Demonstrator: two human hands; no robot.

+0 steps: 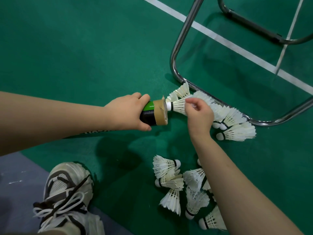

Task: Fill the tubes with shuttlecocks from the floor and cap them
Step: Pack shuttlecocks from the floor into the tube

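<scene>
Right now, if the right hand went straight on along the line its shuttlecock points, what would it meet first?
The taped mouth of the tube, which the left hand grips. The cork of the shuttlecock that the right hand pinches looks to be at that rim; alignment in depth is unclear.

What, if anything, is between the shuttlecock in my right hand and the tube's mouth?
Nothing visible. The right hand pinches the shuttlecock by its feathers, its cork at the open mouth of the tube held by the left hand. A torn tape flap sticks up at the rim, not across the opening.
</scene>
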